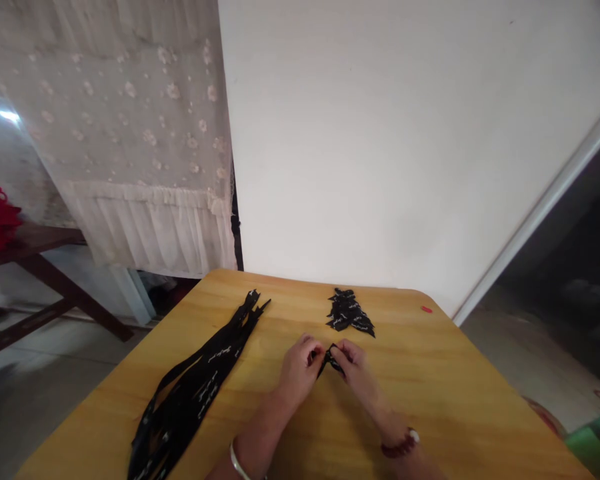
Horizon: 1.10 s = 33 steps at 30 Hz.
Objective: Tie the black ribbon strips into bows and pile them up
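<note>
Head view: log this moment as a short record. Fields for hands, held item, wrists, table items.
left hand: pinching the short black ribbon
right hand: pinching the same ribbon
held item: short black ribbon, white lettering on similar ribbons nearby
wrists: metal bangle on left, bead bracelet on right
surface: wooden table
table items: long black ribbons at left, pile of black ribbon pieces ahead, small red scrap near far corner

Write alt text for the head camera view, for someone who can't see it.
The left hand and right hand pinch a short piece of black ribbon with white script above a wooden table. Long black ribbons lie to the left of the hands, and a small pile of short black pieces lies beyond them.
</note>
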Available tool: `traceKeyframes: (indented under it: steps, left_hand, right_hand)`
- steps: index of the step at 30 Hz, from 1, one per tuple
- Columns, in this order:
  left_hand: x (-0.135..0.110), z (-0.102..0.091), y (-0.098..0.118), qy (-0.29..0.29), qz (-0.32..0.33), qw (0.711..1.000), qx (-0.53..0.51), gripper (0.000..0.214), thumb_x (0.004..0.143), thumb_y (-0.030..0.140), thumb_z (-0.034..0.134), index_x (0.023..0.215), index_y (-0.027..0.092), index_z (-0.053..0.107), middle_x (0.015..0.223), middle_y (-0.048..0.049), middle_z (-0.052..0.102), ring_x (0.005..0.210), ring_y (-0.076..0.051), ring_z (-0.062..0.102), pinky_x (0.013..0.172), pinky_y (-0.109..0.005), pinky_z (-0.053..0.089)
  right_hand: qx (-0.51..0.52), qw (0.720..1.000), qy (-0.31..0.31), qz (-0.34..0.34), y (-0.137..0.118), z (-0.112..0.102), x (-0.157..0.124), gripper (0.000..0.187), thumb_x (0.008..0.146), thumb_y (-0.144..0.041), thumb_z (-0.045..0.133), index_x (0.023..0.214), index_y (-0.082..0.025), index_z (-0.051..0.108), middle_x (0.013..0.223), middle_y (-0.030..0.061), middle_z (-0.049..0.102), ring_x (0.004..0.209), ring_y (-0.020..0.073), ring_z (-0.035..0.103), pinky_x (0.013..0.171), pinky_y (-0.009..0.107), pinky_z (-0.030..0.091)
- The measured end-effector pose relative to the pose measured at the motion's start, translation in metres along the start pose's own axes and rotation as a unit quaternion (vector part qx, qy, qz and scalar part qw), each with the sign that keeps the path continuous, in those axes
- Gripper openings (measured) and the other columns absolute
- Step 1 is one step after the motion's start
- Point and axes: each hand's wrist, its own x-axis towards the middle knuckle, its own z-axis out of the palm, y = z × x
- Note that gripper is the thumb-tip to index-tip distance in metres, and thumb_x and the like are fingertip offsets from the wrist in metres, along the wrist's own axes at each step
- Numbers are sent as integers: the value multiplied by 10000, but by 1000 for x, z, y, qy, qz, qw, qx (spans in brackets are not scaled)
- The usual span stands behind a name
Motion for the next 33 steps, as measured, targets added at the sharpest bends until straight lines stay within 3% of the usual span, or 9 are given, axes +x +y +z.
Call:
traceKeyframes:
  steps: [4,7,10,12,15,18,23,29,33]
  left_hand:
    - [0,2,-2,13,-22,999,-31,122,698,183,440,631,173,542,648,7,486,525,-77,408,504,-191,308]
    - [2,4,-3,57,-147,978,-138,95,655,194,492,734,171,541,753,5,546,408,-33,380,390,-173,280]
    - [5,1,-4,83,-294,908,-288,229,620,202,541,844,162,517,851,-8,573,286,8,313,274,-165,204]
    - [6,-2,-5,48,-352,849,-391,234,597,169,578,824,134,533,760,1,588,266,17,314,257,-148,226]
    - [5,-5,-5,-28,-396,762,-511,192,585,94,608,773,93,569,592,11,577,362,-14,465,338,-111,361]
    - [2,-2,-5,-59,-389,721,-571,172,602,43,598,769,79,583,647,-27,614,589,-87,593,480,-120,458]
    - [-1,7,-4,-40,-364,727,-580,141,601,16,599,735,59,587,723,-73,637,679,-124,608,596,-154,485]
    - [-1,10,-2,-7,-357,750,-557,120,603,87,614,704,94,550,628,-45,625,553,-117,596,513,-197,477]
    - [-3,9,0,-44,-364,772,-519,174,580,144,625,729,118,539,574,-14,601,424,-87,543,390,-176,413]
  right_hand:
    - [-2,1000,11,4,-2,0,0,239,689,-359,487,555,-185,392,490,-69,321,437,75,307,392,187,246]
    - [-10,998,41,-36,-4,-2,1,262,698,-373,484,544,-186,385,486,-68,299,435,76,293,393,194,248]
    - [-17,996,58,-68,-8,-4,-1,268,711,-379,479,549,-185,390,502,-61,310,441,76,302,390,194,255]
    - [-19,997,46,-64,-11,-4,-2,254,719,-385,469,574,-183,417,496,-62,321,414,70,302,367,191,246]
    - [-13,999,25,-46,-13,-2,-4,249,722,-404,457,614,-179,452,476,-66,342,359,58,282,323,188,222]
    - [8,999,21,-45,-9,1,-3,259,711,-415,467,606,-178,452,474,-65,359,348,54,286,309,184,230]
    - [24,998,19,-49,-1,1,-1,256,714,-402,471,595,-176,444,469,-68,357,364,58,312,318,177,247]
    - [26,999,1,-32,-5,-1,-2,278,720,-420,461,597,-172,440,482,-56,385,387,67,358,343,182,293]
    - [6,999,19,-36,-7,-2,-2,273,706,-421,472,602,-169,457,496,-49,402,411,74,368,363,187,298]
